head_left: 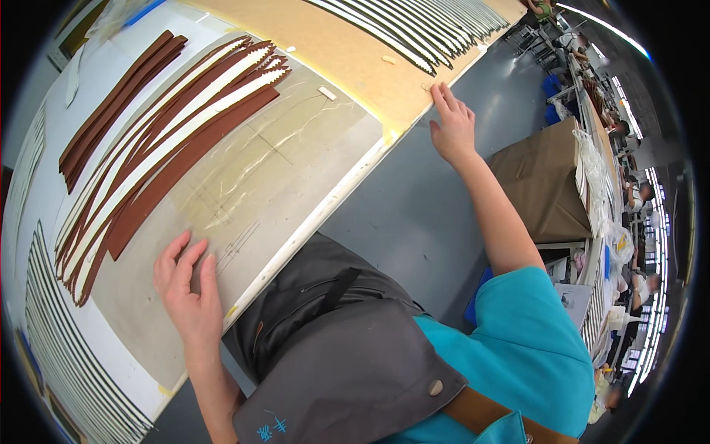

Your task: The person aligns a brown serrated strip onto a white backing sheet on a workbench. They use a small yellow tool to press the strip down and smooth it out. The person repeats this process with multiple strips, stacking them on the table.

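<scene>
My left hand (pixel 186 292) rests at the near part of the grey mat (pixel 296 174), its fingers apart and slightly curled, holding nothing. Just beyond it lies a fanned bundle of brown and white strips (pixel 159 159) with zigzag-cut ends. My right hand (pixel 452 122) reaches out to the table's edge, where its stretched fingertips touch the tan board (pixel 355 70); nothing shows in it. Near those fingertips end several dark-edged pale strips (pixel 414 37), laid side by side. A small white piece (pixel 327 93) sits on the mat.
A stack of brown strips (pixel 122 107) lies at the far left. Thin dark-edged strips (pixel 70 362) cover the near left. To my right, across the grey floor (pixel 392 222), stands a large brown covered box (pixel 543 181). Other people sit at benches along the right.
</scene>
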`<control>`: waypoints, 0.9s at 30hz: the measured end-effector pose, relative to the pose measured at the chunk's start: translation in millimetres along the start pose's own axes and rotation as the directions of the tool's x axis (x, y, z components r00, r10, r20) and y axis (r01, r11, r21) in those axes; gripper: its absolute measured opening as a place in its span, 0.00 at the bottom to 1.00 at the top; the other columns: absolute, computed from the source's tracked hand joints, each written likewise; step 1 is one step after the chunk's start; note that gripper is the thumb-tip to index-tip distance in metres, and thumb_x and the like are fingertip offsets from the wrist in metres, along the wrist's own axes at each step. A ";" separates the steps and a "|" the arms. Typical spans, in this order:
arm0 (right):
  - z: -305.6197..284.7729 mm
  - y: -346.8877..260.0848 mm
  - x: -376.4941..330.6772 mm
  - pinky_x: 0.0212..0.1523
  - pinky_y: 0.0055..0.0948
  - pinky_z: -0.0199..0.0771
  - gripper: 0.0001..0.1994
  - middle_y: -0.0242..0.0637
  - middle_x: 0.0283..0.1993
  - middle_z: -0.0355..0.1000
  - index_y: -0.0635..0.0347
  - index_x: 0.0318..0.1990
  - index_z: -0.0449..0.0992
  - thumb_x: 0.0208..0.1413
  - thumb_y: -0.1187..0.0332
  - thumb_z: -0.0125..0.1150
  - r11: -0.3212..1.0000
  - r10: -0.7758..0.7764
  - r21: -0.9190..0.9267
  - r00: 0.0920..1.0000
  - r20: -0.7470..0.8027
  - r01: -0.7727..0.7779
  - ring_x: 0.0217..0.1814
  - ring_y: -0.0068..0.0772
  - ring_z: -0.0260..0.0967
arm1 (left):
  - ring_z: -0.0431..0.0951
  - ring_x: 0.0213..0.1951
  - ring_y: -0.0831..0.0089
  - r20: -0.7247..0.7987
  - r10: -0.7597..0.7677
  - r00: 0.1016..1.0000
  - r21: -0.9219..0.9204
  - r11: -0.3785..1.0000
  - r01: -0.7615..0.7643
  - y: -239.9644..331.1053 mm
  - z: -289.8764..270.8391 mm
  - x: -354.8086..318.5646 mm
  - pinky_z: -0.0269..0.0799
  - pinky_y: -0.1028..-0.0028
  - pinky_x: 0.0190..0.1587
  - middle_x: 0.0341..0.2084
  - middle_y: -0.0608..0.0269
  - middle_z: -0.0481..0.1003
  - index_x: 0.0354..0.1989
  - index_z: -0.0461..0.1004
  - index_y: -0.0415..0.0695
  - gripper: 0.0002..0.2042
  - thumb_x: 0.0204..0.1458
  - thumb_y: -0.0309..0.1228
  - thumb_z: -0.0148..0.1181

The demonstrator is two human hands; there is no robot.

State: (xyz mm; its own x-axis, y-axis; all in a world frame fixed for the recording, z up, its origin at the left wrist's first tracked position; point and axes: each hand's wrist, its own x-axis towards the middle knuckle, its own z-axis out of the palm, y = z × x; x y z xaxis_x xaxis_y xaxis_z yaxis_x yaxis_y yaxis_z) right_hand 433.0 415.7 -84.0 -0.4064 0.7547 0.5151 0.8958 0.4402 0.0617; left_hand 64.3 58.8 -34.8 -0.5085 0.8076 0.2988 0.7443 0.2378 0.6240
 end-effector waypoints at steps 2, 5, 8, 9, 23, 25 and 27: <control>-1.7 4.0 -6.5 0.69 0.47 0.63 0.38 0.43 0.74 0.63 0.54 0.72 0.64 0.51 0.75 0.67 0.991 0.129 0.032 0.992 0.007 -0.129 0.64 0.43 0.70 | 0.72 0.61 0.59 0.010 0.002 1.000 0.013 1.000 -0.002 0.6 -0.7 -0.3 0.61 0.62 0.66 0.56 0.57 0.77 0.46 0.83 0.42 0.09 0.57 0.26 0.65; 13.5 47.5 -15.5 0.62 0.38 0.72 0.36 0.43 0.69 0.69 0.55 0.72 0.65 0.54 0.72 0.68 0.880 0.321 0.342 0.944 0.082 -0.329 0.59 0.37 0.75 | 0.71 0.61 0.59 0.015 -0.013 1.000 0.000 1.000 0.013 2.0 1.1 -0.4 0.61 0.62 0.66 0.57 0.57 0.76 0.46 0.83 0.41 0.09 0.58 0.26 0.65; 13.1 68.8 -0.6 0.51 0.28 0.78 0.28 0.39 0.57 0.80 0.60 0.65 0.74 0.55 0.69 0.70 0.391 0.460 0.800 0.849 0.258 -0.455 0.48 0.26 0.78 | 0.70 0.62 0.58 0.029 -0.028 0.999 -0.017 0.999 0.028 0.5 0.7 -0.2 0.61 0.62 0.66 0.57 0.57 0.76 0.47 0.82 0.41 0.09 0.58 0.26 0.65; 7.1 61.4 5.1 0.49 0.26 0.78 0.24 0.37 0.51 0.81 0.62 0.61 0.77 0.56 0.69 0.70 0.477 0.444 0.762 0.868 0.223 -0.439 0.45 0.23 0.78 | 0.70 0.62 0.58 0.027 -0.031 0.999 -0.010 0.999 0.031 0.9 -0.2 -0.6 0.61 0.61 0.66 0.57 0.57 0.76 0.47 0.82 0.41 0.10 0.58 0.26 0.65; -55.3 -42.4 77.4 0.32 0.21 0.67 0.13 0.27 0.26 0.76 0.60 0.31 0.83 0.61 0.59 0.72 0.194 0.380 0.925 0.894 0.236 -0.326 0.29 0.15 0.68 | 0.73 0.60 0.59 0.040 0.014 0.999 0.064 0.998 -0.017 0.9 -5.0 -1.6 0.68 0.63 0.62 0.57 0.54 0.76 0.47 0.82 0.40 0.09 0.59 0.25 0.63; -59.5 -81.8 90.1 0.36 0.23 0.71 0.12 0.28 0.31 0.78 0.62 0.40 0.84 0.61 0.60 0.71 0.268 0.211 0.918 0.948 0.239 -0.291 0.34 0.17 0.70 | 0.73 0.60 0.58 0.031 0.014 0.999 0.032 0.999 -0.015 1.6 -6.2 -1.0 0.67 0.63 0.62 0.57 0.54 0.76 0.46 0.82 0.41 0.09 0.58 0.25 0.64; -53.6 -136.2 100.9 0.38 0.23 0.73 0.14 0.29 0.35 0.79 0.62 0.44 0.84 0.61 0.60 0.70 0.255 0.018 0.945 0.978 0.206 -0.203 0.36 0.19 0.71 | 0.73 0.60 0.58 0.022 0.021 1.000 0.027 0.999 -0.021 1.0 -3.5 1.2 0.67 0.63 0.62 0.56 0.54 0.76 0.46 0.82 0.41 0.09 0.57 0.25 0.64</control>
State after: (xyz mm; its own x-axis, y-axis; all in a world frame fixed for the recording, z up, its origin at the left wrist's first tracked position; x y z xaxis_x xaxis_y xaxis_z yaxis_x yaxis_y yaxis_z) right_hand 279.6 405.9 5.4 -0.4184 0.8465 0.3292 0.1406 0.4185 -0.8973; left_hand 63.0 58.1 -31.3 -0.4834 0.8240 0.2955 0.7664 0.2353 0.5977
